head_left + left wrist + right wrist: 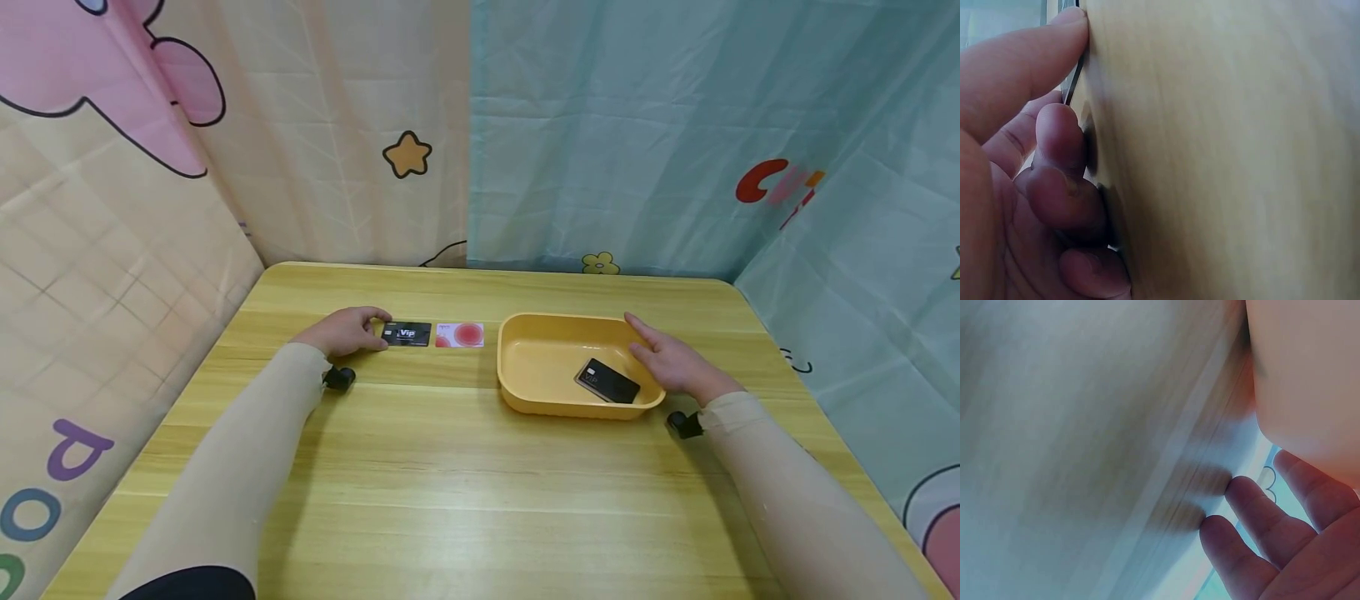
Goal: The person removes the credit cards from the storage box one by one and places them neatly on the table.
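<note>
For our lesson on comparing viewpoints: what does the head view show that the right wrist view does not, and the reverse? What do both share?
Only the head view: the left hand, the black rectangular Vip card at its fingertips, the white rectangular card with red circles, and the black rectangular card inside the yellow plastic container.
Only the right wrist view: the palm side of three right-hand fingers.
Both: the right hand, the container, the light wooden table.
</note>
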`<state>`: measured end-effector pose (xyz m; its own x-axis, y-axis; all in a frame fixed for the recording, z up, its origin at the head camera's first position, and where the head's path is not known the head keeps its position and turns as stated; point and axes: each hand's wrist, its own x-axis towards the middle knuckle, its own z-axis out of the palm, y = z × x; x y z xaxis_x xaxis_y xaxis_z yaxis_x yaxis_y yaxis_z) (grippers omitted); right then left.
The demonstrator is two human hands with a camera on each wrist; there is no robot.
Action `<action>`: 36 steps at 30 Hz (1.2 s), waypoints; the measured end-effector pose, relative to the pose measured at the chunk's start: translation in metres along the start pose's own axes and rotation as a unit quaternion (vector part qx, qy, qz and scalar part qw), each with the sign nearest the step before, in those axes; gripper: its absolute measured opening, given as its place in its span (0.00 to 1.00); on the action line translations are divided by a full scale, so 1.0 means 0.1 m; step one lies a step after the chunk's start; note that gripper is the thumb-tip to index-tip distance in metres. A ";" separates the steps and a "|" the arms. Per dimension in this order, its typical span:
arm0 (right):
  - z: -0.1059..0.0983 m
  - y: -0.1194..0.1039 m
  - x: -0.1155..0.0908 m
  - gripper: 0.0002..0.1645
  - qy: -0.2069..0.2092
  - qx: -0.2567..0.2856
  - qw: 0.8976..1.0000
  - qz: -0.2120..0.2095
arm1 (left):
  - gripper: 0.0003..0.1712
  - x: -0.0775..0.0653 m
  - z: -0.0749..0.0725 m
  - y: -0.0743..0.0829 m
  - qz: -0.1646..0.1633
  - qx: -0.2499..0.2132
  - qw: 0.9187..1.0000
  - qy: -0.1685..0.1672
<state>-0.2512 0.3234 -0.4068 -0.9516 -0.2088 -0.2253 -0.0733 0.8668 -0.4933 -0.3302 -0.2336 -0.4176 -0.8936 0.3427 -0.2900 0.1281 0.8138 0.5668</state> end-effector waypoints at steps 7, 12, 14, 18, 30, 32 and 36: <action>-0.01 -0.02 -0.02 0.39 -0.003 0.000 1.000 -0.004 | 0.34 0.01 0.00 0.00 -0.006 -0.003 1.000 -0.001; -0.02 -0.03 -0.02 0.39 -0.004 0.005 1.000 -0.003 | 0.34 0.01 0.00 0.00 -0.010 -0.005 1.000 -0.002; -0.02 -0.04 -0.02 0.39 -0.004 0.005 1.000 -0.001 | 0.34 0.01 0.00 -0.01 -0.012 -0.006 1.000 -0.002; -0.02 -0.04 -0.03 0.39 -0.003 0.004 1.000 -0.002 | 0.33 0.01 0.00 -0.02 -0.013 -0.006 1.000 -0.003; -0.01 -0.03 -0.04 0.39 0.000 0.003 1.000 -0.010 | 0.33 0.02 0.00 -0.02 -0.006 -0.004 1.000 -0.005; -0.01 -0.03 -0.03 0.39 0.000 0.003 1.000 -0.008 | 0.33 0.02 0.00 -0.03 -0.006 -0.004 1.000 -0.005; -0.01 -0.03 -0.04 0.39 0.000 0.001 1.000 -0.006 | 0.33 0.03 0.00 -0.04 -0.010 -0.008 1.000 -0.005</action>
<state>-0.2479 0.3217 -0.4032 -0.9507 -0.2196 -0.2190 -0.0848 0.8634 -0.4974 -0.3329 -0.2357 -0.4207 -0.8920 0.3304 -0.3085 0.1029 0.8130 0.5731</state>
